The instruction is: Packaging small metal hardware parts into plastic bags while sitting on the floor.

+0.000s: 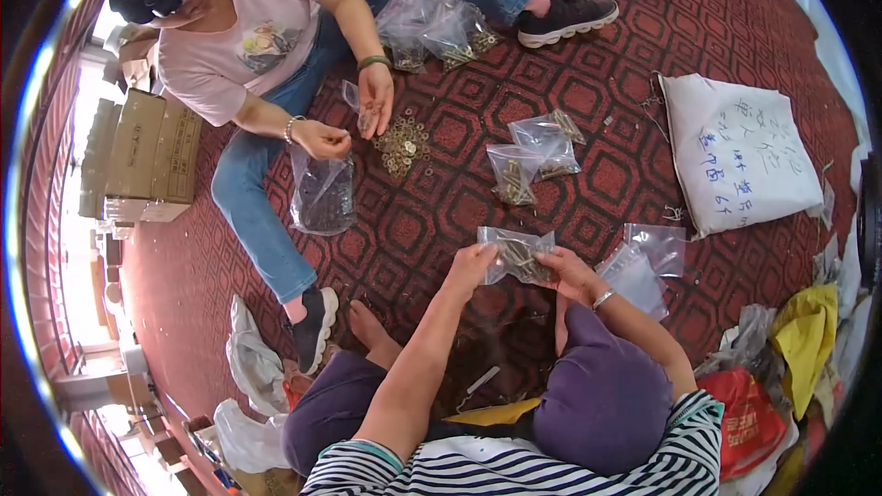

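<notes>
My left hand (475, 263) and my right hand (566, 269) grip opposite sides of a clear zip bag of metal screws (518, 256), held above the patterned carpet between my knees. Beyond it lie a zip bag of brass-coloured screws (513, 179) and more filled small bags (548, 141). Beside my right wrist are flat clear plastic bags (634, 282). A pile of metal washers (404, 145) lies on the carpet near the co-worker's hands.
A co-worker (234, 34) sits at upper left, near a dark-filled clear bag (322, 193). Several filled bags (441, 31) lie behind. A white sack with writing (744, 151) is at right, cardboard boxes (148, 151) at left, a red plastic bag (741, 420) at lower right.
</notes>
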